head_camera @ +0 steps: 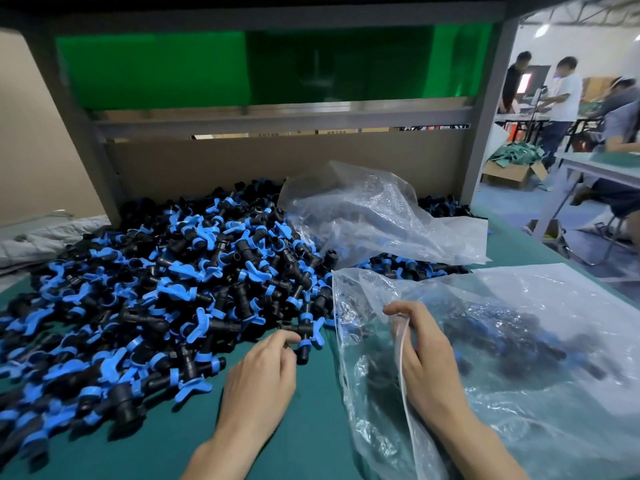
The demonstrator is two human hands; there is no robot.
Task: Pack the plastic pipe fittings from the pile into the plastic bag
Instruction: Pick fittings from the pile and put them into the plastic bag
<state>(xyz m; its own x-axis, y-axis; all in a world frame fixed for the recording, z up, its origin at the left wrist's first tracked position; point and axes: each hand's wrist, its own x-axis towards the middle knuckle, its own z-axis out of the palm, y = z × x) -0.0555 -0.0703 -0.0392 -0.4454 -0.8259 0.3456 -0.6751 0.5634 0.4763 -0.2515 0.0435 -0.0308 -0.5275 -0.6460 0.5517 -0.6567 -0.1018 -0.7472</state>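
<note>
Head view looks down on a green mat [294, 427] where a broad pile [156, 289] of black pipe fittings with blue wing-shaped collars spreads across the left and centre, reaching back to a cardboard wall [242, 161]; the left hand [263, 375] lies at the pile's near edge, fingers curled, thumb and fingertips pinching the black stub of one fitting [304, 332] that still rests among the others; the right hand [422, 355] sits just beside it to the right, fingers curled round the bunched rim of a clear plastic bag [519, 341], gripping the film; this bag lies flat on the mat on the right, its mouth turned toward the pile, with dark and blue fittings showing dimly through it; a second bag [374, 216], crumpled and clear, rests on the back right of the pile; people [561, 98] stand at tables in the far background.
</note>
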